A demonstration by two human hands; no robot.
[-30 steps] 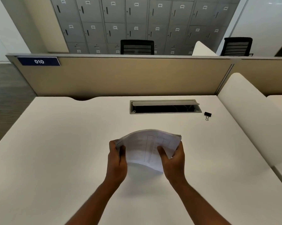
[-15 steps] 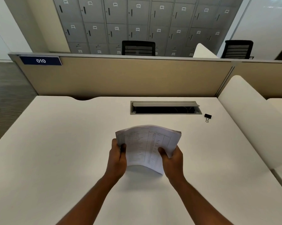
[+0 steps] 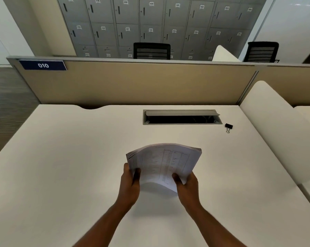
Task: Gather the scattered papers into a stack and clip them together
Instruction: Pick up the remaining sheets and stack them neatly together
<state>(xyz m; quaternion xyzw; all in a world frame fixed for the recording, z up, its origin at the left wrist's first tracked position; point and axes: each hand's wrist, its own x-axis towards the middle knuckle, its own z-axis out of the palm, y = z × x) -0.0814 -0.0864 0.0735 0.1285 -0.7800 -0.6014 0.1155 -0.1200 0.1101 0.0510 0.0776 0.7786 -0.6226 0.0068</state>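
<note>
Both hands grasp the papers (image 3: 164, 163) at the lower centre of the frame: the left hand (image 3: 131, 182) curls round the stack's left edge with its thumb on the top sheet, and the right hand (image 3: 187, 184) pinches the lower right corner the same way. The stack is lifted off the counter (image 3: 70, 157), bowed upward in the middle, and its far edges fan out a little, so the sheets look not yet squared. No loose sheets lie anywhere else on the counter, so the gathering appears done. What seems left is to tap the edges even and fasten them. The clip (image 3: 228, 126) sits untouched on the counter, well apart from the papers, toward the upper right, just beside the right end of the cable hatch (image 3: 181, 117). Beyond that runs a tan partition (image 3: 141, 82) with a blue "010" sign (image 3: 43, 65) at upper left, and grey lockers (image 3: 150, 24) behind.
</note>
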